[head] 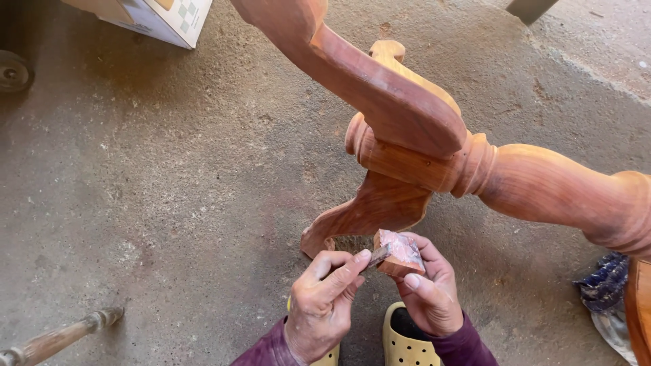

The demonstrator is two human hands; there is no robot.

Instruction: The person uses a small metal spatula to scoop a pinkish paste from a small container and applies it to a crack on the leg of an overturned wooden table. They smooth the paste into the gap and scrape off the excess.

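Head view: wooden block (400, 254) rests in right hand (429, 295), above its palm.

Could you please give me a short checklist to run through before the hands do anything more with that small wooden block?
1. Right hand has a grip on the wooden block: ok.
2. Left hand holds the thin tool against the block: ok.
3. Pinkish paste on the block's top face: ok.
4. Tool's tip visible: cannot tell.
5. Carved pedestal leg apart from both hands: ok.
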